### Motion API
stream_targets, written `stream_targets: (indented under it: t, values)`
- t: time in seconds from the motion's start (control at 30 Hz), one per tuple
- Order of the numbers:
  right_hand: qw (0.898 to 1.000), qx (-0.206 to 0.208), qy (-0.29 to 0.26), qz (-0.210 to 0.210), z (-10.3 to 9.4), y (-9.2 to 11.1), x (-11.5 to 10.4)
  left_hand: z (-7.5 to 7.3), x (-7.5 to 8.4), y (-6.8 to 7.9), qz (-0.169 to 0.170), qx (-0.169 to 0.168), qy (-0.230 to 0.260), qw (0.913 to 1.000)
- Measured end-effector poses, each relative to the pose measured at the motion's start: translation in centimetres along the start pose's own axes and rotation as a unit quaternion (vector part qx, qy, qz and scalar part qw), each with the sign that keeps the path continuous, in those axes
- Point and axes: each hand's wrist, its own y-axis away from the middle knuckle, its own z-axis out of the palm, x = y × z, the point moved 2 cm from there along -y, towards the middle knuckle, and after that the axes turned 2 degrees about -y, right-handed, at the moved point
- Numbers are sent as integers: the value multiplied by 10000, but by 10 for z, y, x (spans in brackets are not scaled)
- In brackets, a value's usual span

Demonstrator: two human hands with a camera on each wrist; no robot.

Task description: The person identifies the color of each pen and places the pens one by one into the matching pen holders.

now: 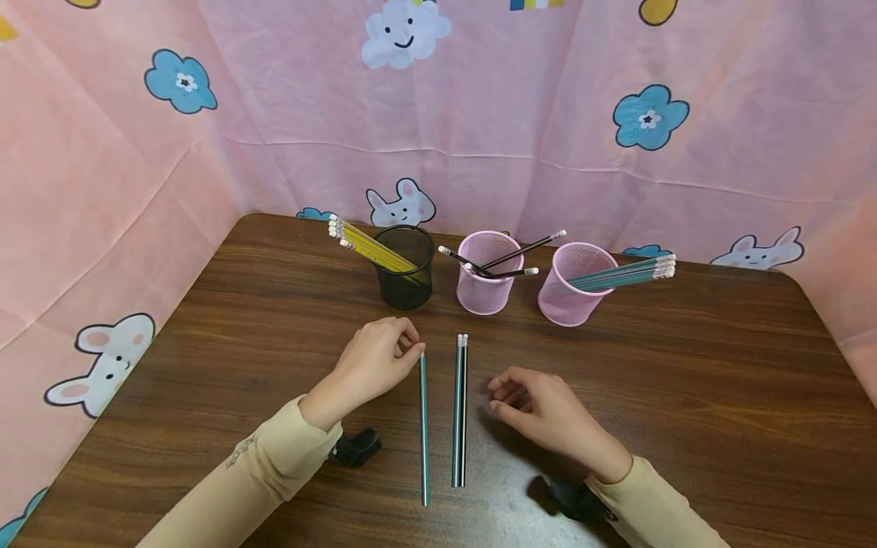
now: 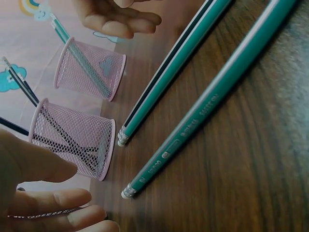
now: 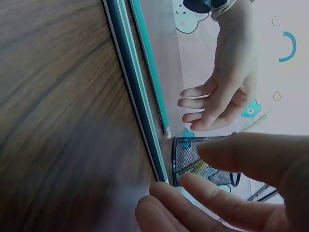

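A green pencil (image 1: 424, 430) lies lengthwise on the table, its eraser end toward the cups. My left hand (image 1: 377, 354) hovers at that eraser end, loosely bent; the left wrist view has its fingers (image 2: 58, 203) apart with nothing between them. To the right, a second green pencil (image 1: 457, 411) and a black pencil (image 1: 464, 426) lie side by side, erasers also toward the cups. Beside this pair, on its right, my right hand (image 1: 544, 407) is held above the table with relaxed fingers (image 3: 227, 193), holding nothing.
Along the back stand three mesh cups: a black cup (image 1: 404, 293) with yellow pencils (image 1: 373, 247), a pink cup (image 1: 485, 297) with black pencils (image 1: 527, 247), and another pink cup (image 1: 565, 304) with green pencils (image 1: 626, 274). A patterned pink curtain (image 1: 479, 114) hangs behind the wooden table (image 1: 685, 365).
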Motion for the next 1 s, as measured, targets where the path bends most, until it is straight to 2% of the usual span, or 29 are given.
stream_targets:
  t: [0.47, 0.73, 1.0]
  values:
    - [9997, -134, -34, 188, 18, -14, -8, 0, -5, 11, -81, -67, -32, 9999]
    - [9992, 8, 342, 200, 23, -24, -14, -1, -5, 16, -140, -108, -20, 9998]
    - [9988, 85, 442, 194, 28, -26, -17, -2, -7, 19, -151, -93, -28, 9998]
